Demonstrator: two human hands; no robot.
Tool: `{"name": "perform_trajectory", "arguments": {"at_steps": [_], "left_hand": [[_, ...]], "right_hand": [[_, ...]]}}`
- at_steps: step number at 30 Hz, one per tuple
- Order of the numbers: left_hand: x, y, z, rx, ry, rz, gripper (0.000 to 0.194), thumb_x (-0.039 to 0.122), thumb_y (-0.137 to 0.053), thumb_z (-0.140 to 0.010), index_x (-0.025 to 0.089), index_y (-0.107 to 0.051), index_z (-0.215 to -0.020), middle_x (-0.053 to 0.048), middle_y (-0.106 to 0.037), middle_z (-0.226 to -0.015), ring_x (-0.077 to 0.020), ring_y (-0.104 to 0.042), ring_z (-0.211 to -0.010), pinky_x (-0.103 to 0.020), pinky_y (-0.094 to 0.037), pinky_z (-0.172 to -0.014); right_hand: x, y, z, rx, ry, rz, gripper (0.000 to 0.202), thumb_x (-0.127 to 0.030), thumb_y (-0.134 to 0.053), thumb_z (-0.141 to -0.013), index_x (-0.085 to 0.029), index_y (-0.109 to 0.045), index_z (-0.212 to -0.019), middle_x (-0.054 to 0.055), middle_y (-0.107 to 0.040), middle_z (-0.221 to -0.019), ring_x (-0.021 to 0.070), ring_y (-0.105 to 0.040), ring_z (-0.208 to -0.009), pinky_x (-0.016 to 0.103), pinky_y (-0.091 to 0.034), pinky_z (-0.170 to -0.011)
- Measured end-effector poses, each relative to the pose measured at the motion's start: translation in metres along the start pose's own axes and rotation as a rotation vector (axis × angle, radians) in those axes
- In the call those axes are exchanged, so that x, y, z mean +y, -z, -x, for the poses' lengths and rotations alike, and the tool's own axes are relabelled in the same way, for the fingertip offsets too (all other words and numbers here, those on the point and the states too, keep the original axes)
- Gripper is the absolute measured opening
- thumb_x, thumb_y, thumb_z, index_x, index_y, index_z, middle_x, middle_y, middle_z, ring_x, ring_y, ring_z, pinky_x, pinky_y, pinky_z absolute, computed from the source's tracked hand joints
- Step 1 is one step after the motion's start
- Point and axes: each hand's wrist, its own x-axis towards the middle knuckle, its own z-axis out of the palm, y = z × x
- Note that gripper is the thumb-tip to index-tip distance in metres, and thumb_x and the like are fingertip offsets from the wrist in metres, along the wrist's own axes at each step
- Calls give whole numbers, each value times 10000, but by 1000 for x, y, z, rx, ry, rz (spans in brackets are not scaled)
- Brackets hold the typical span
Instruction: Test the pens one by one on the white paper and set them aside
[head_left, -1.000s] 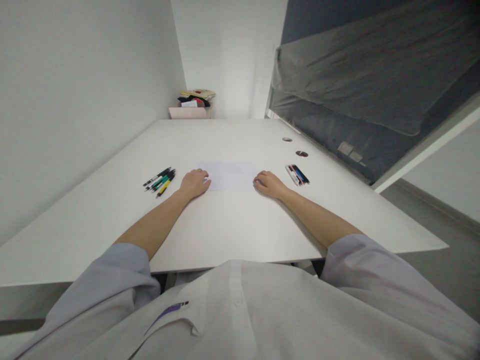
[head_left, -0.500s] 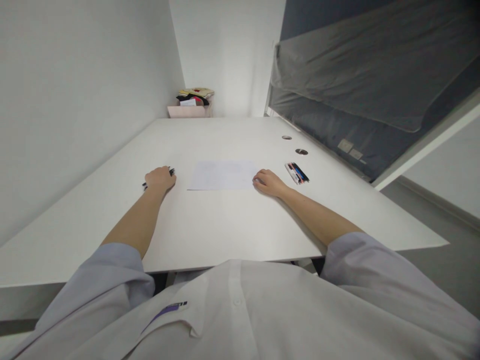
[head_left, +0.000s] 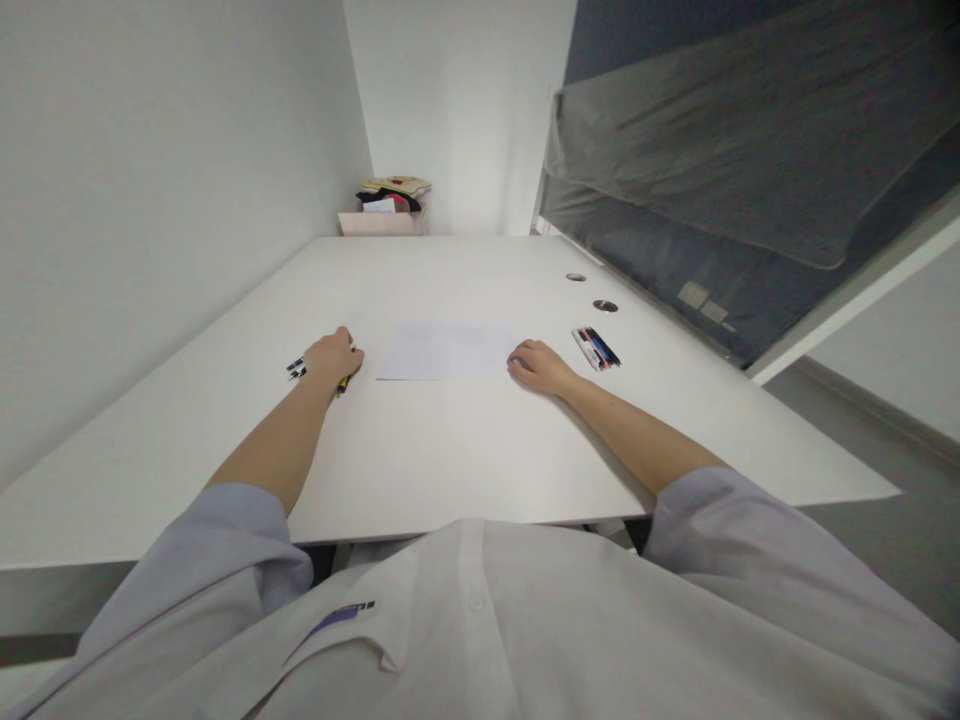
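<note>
A white sheet of paper (head_left: 446,350) lies flat on the white table (head_left: 465,450). To its left, my left hand (head_left: 334,355) is closed over a small yellow and black item (head_left: 343,384), mostly hidden beneath the palm. Several dark pens (head_left: 296,368) lie by the outer side of that hand. My right hand (head_left: 538,367) rests at the sheet's right edge with its fingers curled together; whether anything is under them is hidden. Farther right, several pens (head_left: 596,348) in black, blue, white and pink lie side by side.
Two round inserts, one (head_left: 576,277) behind the other (head_left: 605,306), are set in the tabletop at the right. A pale box (head_left: 379,224) with cloth and papers stands at the far end. Dark fabric-covered panel (head_left: 712,180) rises along the right side.
My left hand has moved slightly right, toward the sheet. Pens on its left now show more, and a yellow and black item shows at its right. My right hand has stayed in place.
</note>
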Motion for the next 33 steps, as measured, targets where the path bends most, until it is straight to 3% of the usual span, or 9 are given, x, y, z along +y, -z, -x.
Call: {"name": "perform_trajectory", "arguments": {"at_steps": [3, 6, 10, 13, 18, 23, 29, 33], "left_hand": [[0, -5, -1, -4, -73, 196, 352, 290, -641, -714, 190, -675, -1050, -149, -721, -920, -335, -668, -948, -423, -504, -851], [8, -9, 0, -28, -110, 516, 264, 267, -555, -716, 179, -720, -903, -69, -673, -721, -248, -650, -778, -337, -499, -733], [35, -8, 8, -45, -72, 918, 184, 229, -533, -675, 166, -671, -778, -1, -574, -574, -161, -567, -601, -270, -461, -610], [61, -7, 19, -73, -124, 1084, 99, 206, -564, -674, 174, -602, -760, 17, -580, -570, -129, -545, -555, -259, -463, -608], [89, -18, 37, -191, -215, 1230, 185, 274, -678, -733, 170, -560, -830, -22, -673, -681, -159, -667, -688, -307, -515, -727], [97, -28, 43, -297, -247, 1296, 316, 355, -778, -736, 165, -556, -854, -66, -726, -766, -194, -717, -803, -350, -531, -805], [106, -23, 38, -365, -227, 1315, 310, 336, -797, -771, 159, -558, -857, -97, -755, -833, -193, -729, -816, -362, -556, -815], [112, -20, 30, -372, -218, 1303, 272, 299, -788, -796, 159, -564, -864, -91, -749, -824, -178, -718, -764, -372, -562, -804]], "right_hand": [[0, 0, 0, -6, 10, 6, 308, -309, -530, -913, -129, -745, -1043, 159, -687, -1058, 273, -613, -990, 381, -445, -936], [0, 0, 0, -4, 5, 13, 310, -315, -529, -916, -131, -743, -1045, 155, -687, -1064, 273, -611, -993, 381, -444, -939], [0, 0, 1, -2, -17, 1, 297, -320, -548, -908, -150, -737, -1061, 148, -689, -1092, 274, -613, -1005, 388, -446, -952], [-2, 0, 1, 36, -37, -58, 328, -345, -562, -906, -146, -713, -1119, 162, -690, -1125, 282, -612, -1037, 412, -448, -967], [-13, 0, -3, 153, -98, -338, 357, -371, -563, -907, -175, -671, -1184, 116, -718, -1073, 225, -642, -940, 370, -502, -872], [-25, -3, -11, 133, -132, -586, 382, -346, -592, -871, -193, -642, -1218, 77, -738, -1044, 181, -661, -861, 321, -523, -801], [-25, 5, -24, 79, -218, -812, 234, -339, -664, -806, -193, -690, -987, 44, -752, -832, 185, -684, -789, 332, -537, -798], [-25, 10, -32, 168, -277, -935, 190, -332, -721, -752, -189, -680, -870, 54, -757, -804, 194, -694, -789, 352, -547, -815]]}}
